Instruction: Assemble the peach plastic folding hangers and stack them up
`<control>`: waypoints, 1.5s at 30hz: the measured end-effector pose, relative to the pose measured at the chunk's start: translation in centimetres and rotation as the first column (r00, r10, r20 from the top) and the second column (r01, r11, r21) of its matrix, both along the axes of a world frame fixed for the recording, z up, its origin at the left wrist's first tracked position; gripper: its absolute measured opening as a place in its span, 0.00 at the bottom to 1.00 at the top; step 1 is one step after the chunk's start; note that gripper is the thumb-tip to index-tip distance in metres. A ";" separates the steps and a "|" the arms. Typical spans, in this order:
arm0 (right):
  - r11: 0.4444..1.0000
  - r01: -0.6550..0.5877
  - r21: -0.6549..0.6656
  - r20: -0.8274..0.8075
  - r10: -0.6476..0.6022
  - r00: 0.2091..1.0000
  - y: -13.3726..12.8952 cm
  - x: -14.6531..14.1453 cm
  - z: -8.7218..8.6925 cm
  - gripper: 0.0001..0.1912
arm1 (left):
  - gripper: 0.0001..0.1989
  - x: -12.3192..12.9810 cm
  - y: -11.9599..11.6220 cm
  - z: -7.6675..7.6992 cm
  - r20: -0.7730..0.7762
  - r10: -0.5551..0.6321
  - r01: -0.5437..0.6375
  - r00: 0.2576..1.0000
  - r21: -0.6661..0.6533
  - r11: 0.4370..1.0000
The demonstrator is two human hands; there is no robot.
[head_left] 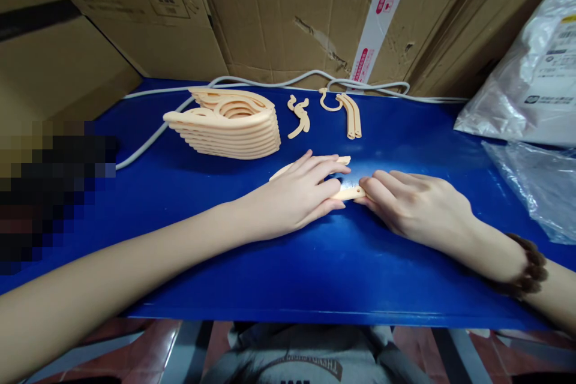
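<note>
Under my left hand (299,192) lies a beige plastic piece (344,160), mostly covered; my left fingers are wrapped over it and hold it. The thumb and fingers of my right hand (418,204) pinch the piece's near end, where a small hole shows. Beyond my left hand, to the left, stands a stack of beige hanger-shaped pieces (234,132). Small beige curved parts (299,115) lie past my hands, with a thin hook-like part (332,105) and some straighter strips (351,115) to their right.
A white cable (288,81) runs along the back of the blue table (279,276). Cardboard boxes (279,12) stand behind it. At the right are a white plastic package (526,84) and a clear bag (540,186). A dark, pixelated area covers the left side.
</note>
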State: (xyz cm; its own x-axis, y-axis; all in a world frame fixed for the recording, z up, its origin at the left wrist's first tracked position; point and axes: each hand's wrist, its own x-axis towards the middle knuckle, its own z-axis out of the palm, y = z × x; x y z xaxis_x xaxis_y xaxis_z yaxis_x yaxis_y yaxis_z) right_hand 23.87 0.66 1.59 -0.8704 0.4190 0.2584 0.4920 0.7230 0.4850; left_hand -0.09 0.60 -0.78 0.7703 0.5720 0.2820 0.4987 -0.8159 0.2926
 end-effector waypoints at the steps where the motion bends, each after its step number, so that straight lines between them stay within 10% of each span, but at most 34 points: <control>1: 1.000 -0.004 0.009 -0.005 0.004 1.000 0.0 0.0 0.1 0.15 | 0.13 0.0 0.0 0.0 0.002 -0.002 0.002 1.000 -0.002 1.000; 13: 0.938 0.034 -0.344 -0.115 -0.078 0.990 0.2 0.1 0.0 0.17 | 0.13 -0.2 0.1 -0.1 -0.017 -0.029 0.029 0.999 -0.002 1.000; 30: 0.617 0.085 -0.783 -0.134 -0.301 0.944 0.2 -0.2 0.6 0.19 | 0.13 -0.1 0.2 -0.1 -0.017 -0.001 0.001 1.000 0.008 1.000; 38: 0.892 0.084 -0.443 -0.099 -0.142 0.985 0.2 0.1 -0.3 0.22 | 0.12 0.0 0.1 -0.2 0.028 -0.008 0.008 1.000 -0.012 1.000; 45: 0.982 0.047 -0.183 -0.058 -0.059 0.997 0.0 0.0 -0.1 0.19 | 0.13 -0.1 0.1 -0.1 0.002 -0.009 0.009 1.000 -0.002 1.000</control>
